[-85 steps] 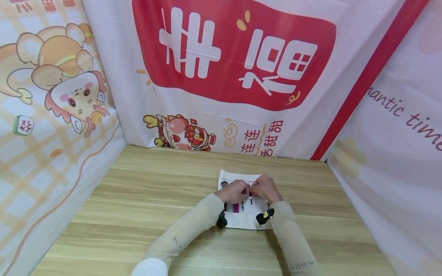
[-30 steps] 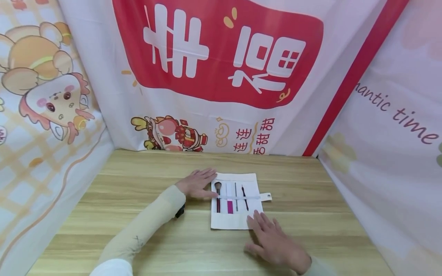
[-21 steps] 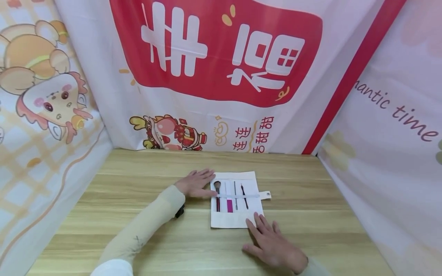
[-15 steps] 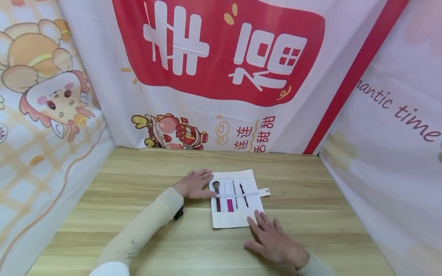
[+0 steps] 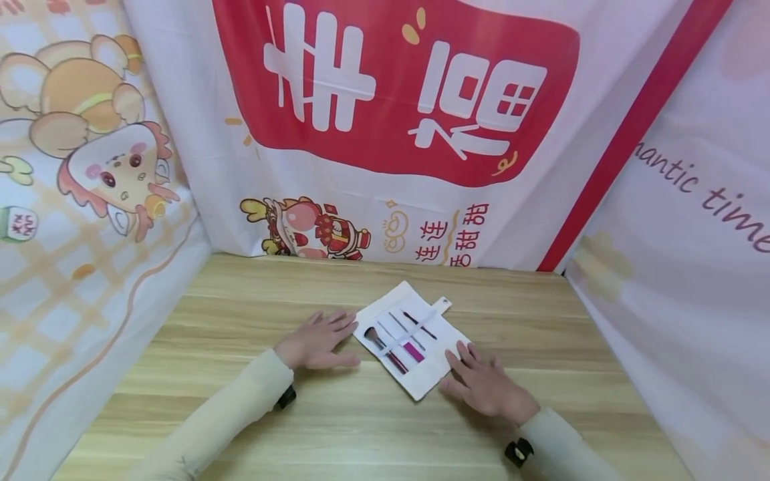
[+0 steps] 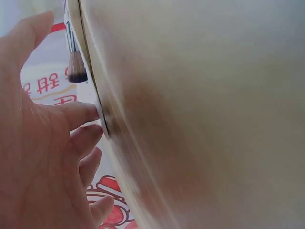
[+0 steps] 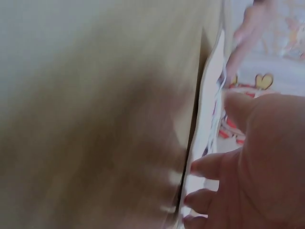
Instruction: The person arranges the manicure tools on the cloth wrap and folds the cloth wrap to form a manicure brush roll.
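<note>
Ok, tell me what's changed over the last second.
The pouch has turned counterclockwise in the head view, its snap tab swinging toward the far side. The left hand has drawn back; the right hand has moved forward. Unchanged: both hands open, brush lying in the pouch.

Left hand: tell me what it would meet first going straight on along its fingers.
The white case: the fingertips of the left hand lie at its edge, though whether they would slide over it or push it is unclear.

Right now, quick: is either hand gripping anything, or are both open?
Left hand: open, touching the case at its left corner, gripping nothing.
Right hand: open, touching the case's near right edge, gripping nothing.
</note>
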Motion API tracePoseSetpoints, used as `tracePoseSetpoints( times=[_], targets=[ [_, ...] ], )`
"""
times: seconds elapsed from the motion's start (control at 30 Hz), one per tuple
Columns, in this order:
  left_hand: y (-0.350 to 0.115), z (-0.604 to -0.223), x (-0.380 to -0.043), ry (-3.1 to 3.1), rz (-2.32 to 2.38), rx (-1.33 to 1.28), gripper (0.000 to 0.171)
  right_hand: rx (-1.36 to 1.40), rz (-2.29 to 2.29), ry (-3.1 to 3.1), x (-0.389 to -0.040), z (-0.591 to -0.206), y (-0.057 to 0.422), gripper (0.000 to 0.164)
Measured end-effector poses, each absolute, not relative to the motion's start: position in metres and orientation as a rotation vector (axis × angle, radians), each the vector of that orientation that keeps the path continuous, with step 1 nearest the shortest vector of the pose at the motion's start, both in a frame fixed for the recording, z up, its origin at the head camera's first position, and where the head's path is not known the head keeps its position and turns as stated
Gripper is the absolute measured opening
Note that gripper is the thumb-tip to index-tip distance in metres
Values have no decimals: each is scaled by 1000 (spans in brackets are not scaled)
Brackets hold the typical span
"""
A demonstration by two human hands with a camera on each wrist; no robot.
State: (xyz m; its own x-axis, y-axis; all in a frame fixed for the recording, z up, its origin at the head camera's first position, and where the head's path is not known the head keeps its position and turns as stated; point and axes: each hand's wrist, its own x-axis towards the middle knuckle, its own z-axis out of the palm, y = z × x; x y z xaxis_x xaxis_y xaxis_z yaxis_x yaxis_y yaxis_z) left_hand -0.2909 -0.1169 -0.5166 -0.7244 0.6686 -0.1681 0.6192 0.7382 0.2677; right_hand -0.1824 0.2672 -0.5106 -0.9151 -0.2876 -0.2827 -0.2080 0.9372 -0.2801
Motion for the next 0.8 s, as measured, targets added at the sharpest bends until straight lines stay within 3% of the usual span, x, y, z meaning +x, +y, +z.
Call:
tracePoseSetpoints(
  times=[0.3, 0.63, 0.8],
  targets=[
    [-128, -507, -255, 2587, 276, 1103, 95, -376, -312, 2763, -235, -509, 270, 82],
    [-111, -500, -222, 2505, 258, 1181, 91, -391, -206, 2767, -264, -510, 264, 89],
    [-107, -493, -228, 2534, 281, 1220, 75, -431, -208, 2752, -272, -502, 265, 89]
  ],
)
